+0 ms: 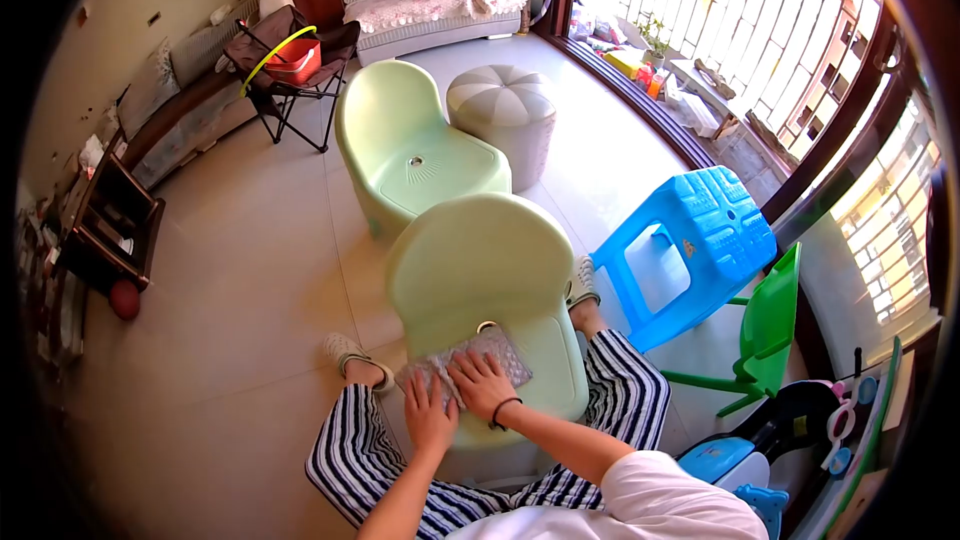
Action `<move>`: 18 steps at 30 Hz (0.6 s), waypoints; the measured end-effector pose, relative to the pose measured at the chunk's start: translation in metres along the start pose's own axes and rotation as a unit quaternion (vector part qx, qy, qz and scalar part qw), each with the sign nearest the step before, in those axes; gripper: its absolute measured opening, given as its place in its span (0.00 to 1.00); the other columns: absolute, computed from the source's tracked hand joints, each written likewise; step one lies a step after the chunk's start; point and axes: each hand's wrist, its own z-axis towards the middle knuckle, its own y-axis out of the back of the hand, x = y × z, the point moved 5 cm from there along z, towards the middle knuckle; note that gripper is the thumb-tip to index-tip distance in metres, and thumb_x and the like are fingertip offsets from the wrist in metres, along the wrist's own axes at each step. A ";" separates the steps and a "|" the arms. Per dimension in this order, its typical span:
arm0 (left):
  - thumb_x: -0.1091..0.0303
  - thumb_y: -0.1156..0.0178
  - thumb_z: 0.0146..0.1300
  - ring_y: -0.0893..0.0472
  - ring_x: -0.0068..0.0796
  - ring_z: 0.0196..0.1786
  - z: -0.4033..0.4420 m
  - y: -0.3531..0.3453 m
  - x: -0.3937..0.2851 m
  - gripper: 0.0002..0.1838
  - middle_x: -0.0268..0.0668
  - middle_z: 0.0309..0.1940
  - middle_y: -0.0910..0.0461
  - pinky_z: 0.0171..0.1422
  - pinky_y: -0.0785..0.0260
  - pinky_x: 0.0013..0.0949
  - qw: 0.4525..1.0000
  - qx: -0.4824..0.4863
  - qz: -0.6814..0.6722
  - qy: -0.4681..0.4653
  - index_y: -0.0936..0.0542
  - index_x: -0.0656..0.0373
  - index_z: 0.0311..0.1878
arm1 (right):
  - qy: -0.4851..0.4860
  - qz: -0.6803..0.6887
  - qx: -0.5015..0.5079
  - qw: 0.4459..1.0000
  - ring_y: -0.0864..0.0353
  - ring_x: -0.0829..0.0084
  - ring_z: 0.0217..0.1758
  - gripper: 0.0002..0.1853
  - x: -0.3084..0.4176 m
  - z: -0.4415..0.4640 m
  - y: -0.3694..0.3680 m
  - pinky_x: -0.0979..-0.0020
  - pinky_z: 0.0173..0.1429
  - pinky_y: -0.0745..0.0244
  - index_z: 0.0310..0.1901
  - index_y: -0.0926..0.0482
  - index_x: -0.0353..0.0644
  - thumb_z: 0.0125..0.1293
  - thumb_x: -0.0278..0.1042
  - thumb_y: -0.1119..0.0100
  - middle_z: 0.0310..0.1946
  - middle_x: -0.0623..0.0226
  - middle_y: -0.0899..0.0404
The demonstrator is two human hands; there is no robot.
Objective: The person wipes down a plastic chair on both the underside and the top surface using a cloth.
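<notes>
- The pale green chair (480,260) is standing between the person's knees, its back at 12 o'clock; a matching chair (455,178) is sitting beyond it, near 11 o'clock.
- A blue stool (725,230) is standing at 2 o'clock from the packet, a small green chair (768,325) is standing at 3, and a round grey stool (502,130) is sitting far off at 12.
- The bubble-wrap packet (509,348) is lying flat on the near seat, just beside the metal ring (487,326) at its 1 o'clock. It is looking light, soft and a little slippery, probably creasing easily; wrinkles and hands are hiding whether anything stiff or fragile is inside. Its free ends, at 9 and 3 o'clock, are offering the best hold.
- The left hand (430,420) is reaching in from 7 o'clock, fingers slightly apart, lying flat on the packet.
- The right hand (487,387) is reaching in from 4 o'clock, fingers extended and a little apart, pressing on top without clamping.
- A dark bracelet (504,413) is circling the right wrist.
</notes>
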 end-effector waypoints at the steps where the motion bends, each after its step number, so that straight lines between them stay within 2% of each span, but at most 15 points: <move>1: 0.55 0.41 0.61 0.45 0.56 0.73 -0.017 0.005 -0.002 0.31 0.49 0.72 0.44 0.73 0.47 0.55 0.999 0.022 -0.048 0.003 0.31 0.54 0.68 | 0.008 0.008 0.000 1.000 0.41 0.58 0.74 0.26 0.009 -0.014 0.003 0.48 0.75 0.52 0.65 0.31 0.51 0.65 0.38 0.49 0.68 0.63 0.34; 4: 0.61 0.41 0.61 0.46 0.65 0.72 -0.068 0.024 -0.013 0.32 0.56 0.72 0.48 0.73 0.46 0.55 0.990 0.051 -0.131 0.010 0.34 0.60 0.68 | 0.026 0.015 0.045 0.999 0.41 0.60 0.74 0.26 0.030 -0.062 0.015 0.49 0.75 0.52 0.66 0.32 0.52 0.65 0.40 0.48 0.69 0.65 0.35; 8: 0.64 0.46 0.66 0.53 0.67 0.74 -0.119 0.019 -0.023 0.33 0.61 0.74 0.59 0.75 0.55 0.57 0.971 0.132 -0.194 0.043 0.41 0.64 0.71 | 0.033 0.047 0.051 0.997 0.44 0.63 0.76 0.29 0.044 -0.108 0.019 0.51 0.76 0.54 0.68 0.34 0.55 0.65 0.42 0.46 0.71 0.69 0.38; 10: 0.64 0.47 0.67 0.52 0.66 0.74 -0.112 0.019 -0.026 0.31 0.60 0.74 0.57 0.75 0.54 0.56 0.972 0.117 -0.197 0.048 0.41 0.65 0.70 | 0.028 0.054 0.036 0.998 0.43 0.63 0.75 0.27 0.044 -0.104 0.016 0.51 0.76 0.53 0.67 0.33 0.55 0.65 0.43 0.46 0.70 0.69 0.37; 14: 0.61 0.44 0.65 0.44 0.61 0.71 -0.064 0.014 -0.007 0.30 0.58 0.70 0.45 0.72 0.47 0.57 0.984 0.031 -0.157 0.077 0.36 0.59 0.69 | 0.031 0.036 0.050 0.998 0.41 0.64 0.74 0.26 0.032 -0.050 0.006 0.51 0.75 0.51 0.66 0.32 0.54 0.66 0.43 0.47 0.69 0.68 0.35; 17: 0.59 0.44 0.65 0.43 0.59 0.72 -0.019 -0.001 0.007 0.31 0.59 0.70 0.43 0.71 0.47 0.56 0.979 0.010 -0.177 0.099 0.37 0.58 0.70 | 0.056 0.060 -0.009 0.997 0.41 0.62 0.73 0.23 0.006 0.000 -0.003 0.51 0.73 0.48 0.64 0.30 0.53 0.67 0.43 0.49 0.67 0.68 0.33; 18: 0.59 0.44 0.65 0.43 0.57 0.72 -0.002 -0.003 0.007 0.31 0.58 0.70 0.43 0.71 0.47 0.56 0.986 0.016 -0.135 0.100 0.37 0.56 0.70 | 0.053 0.055 -0.015 0.997 0.41 0.62 0.73 0.23 -0.002 0.014 -0.003 0.50 0.74 0.49 0.64 0.29 0.54 0.67 0.43 0.50 0.67 0.68 0.33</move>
